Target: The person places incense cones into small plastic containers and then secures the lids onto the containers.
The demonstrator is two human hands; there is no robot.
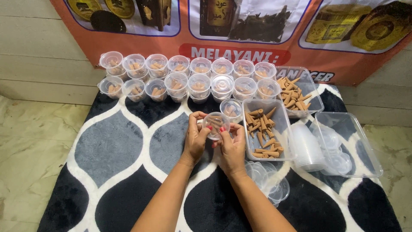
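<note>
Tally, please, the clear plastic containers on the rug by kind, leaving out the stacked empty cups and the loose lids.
Rowed cups, filled, in two rows at the back: 16
Lone cup, filled, beside the trays: 1
Held cup, between left hand and right hand: 1
Rectangular trays: 3
Total: 21

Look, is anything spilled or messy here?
Nothing is spilled. The brown cones stay inside their clear trays, and the closed cups sit in two rows. Only the loose lids by the right hand lie in an untidy heap.
</note>
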